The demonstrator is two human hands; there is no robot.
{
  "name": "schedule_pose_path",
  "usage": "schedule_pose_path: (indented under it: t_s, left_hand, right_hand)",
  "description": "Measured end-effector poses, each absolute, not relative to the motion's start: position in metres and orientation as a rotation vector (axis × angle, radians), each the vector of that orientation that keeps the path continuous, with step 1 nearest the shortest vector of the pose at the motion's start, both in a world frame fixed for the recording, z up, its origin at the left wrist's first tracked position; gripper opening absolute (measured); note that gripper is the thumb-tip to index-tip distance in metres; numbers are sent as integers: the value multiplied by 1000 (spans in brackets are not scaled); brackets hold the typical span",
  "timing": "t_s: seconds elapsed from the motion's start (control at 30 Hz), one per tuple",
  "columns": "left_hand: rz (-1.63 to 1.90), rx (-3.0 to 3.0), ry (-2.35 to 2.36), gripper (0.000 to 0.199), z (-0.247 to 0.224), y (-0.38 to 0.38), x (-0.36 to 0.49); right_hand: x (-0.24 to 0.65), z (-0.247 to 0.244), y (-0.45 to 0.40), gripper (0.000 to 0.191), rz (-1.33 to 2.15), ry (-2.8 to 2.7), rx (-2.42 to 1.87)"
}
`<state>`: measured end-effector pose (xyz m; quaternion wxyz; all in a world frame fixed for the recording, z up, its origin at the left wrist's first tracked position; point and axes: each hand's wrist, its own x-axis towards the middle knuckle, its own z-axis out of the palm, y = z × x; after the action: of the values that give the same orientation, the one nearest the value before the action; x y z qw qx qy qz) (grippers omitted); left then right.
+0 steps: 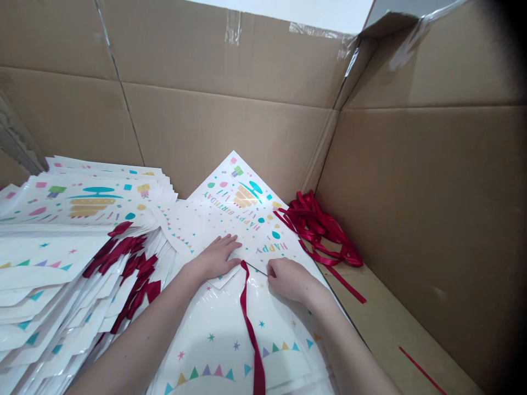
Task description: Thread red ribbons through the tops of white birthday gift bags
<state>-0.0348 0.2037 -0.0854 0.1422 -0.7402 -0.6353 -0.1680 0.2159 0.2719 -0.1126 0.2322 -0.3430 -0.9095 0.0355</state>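
Head view: the left hand [216, 258] lies flat, its fingers [230, 240] spread on a white printed bag [230, 216] and holding nothing that shows. The right hand [290, 280] sits just beside it, with its fingers [272, 269] curled down at the bag's folded edge; whether they pinch that edge or only press on it, I cannot tell. The bag lies under both hands, its folded end forming a pointed flap printed "Happy Birthday". Its long axis runs away from the person, with the flap's tip toward the far box wall. A red ribbon [252, 334] comes out at the fold between the hands, nearer the left hand, and trails down the bag toward the person. To the left lies a stack of bags [82, 203] with red ribbons. To the right, a tangled ribbon pile [317, 230] rests on the cardboard floor [370, 307] beside the box wall [411, 192].
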Motion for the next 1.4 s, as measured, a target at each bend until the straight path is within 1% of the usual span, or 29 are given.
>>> schedule_pose_path:
  t_s: [0.2, 0.33, 0.4, 0.6, 0.8, 1.0, 1.07, 1.17, 1.23, 1.4]
  left_hand:
    - [-484, -2107, -1809, 55, -87, 206, -33]
    - [-497, -2105, -1798, 55, -89, 207, -33]
    - [-491, -2104, -1791, 55, -89, 207, -33]
    - [-492, -2103, -1767, 55, -90, 208, -33]
    - [-502, -2105, -1785, 56, -91, 208, -33]
    - [-480, -2089, -1810, 56, -89, 205, -28]
    - [-484, -2090, -1811, 57, -90, 204, -28]
    - [-510, -2098, -1804, 56, -91, 206, -30]
    - [-516, -2102, -1794, 57, -93, 207, -31]
    - [-505, -2086, -1776, 55, -94, 208, -32]
  right_hand:
    - [195, -114, 263, 20, -5, -2376, -755]
    - [207, -112, 264, 10, 58, -2477, -910]
    - [212, -111, 266, 9, 83, -2528, -981]
    - [196, -112, 259, 21, -25, -2401, -796]
    - [212, -111, 264, 9, 65, -2537, -1021]
    - [195, -114, 257, 26, -75, -2429, -871]
    - [196, -114, 256, 24, -55, -2433, -878]
    - [208, -112, 258, 14, 33, -2525, -990]
    - [212, -112, 258, 12, 49, -2568, -1044]
    - [195, -115, 256, 23, -113, -2462, -877]
